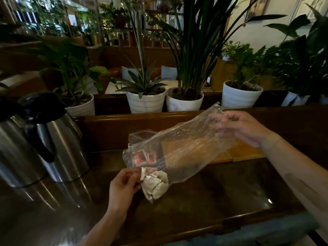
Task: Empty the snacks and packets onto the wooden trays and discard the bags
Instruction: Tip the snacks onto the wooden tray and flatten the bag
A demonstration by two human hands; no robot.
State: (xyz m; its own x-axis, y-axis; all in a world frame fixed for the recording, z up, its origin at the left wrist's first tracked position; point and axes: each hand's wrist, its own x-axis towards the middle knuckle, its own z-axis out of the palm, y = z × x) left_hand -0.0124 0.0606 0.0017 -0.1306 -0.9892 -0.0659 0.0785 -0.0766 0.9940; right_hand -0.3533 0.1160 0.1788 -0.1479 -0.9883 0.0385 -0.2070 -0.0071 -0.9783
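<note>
A clear plastic bag stretches slantwise above the dark counter. My right hand pinches its upper end at the right. My left hand grips its lower end, where pale wrapped packets bunch together. Red-and-white packets show through the bag's lower left part. A wooden tray lies on the counter behind the bag, partly seen through the plastic. A second clear bag lies just behind, at the tray's left end.
Two steel thermos jugs with black handles stand at the left on the counter. A raised wooden ledge runs behind, with several white plant pots beyond it.
</note>
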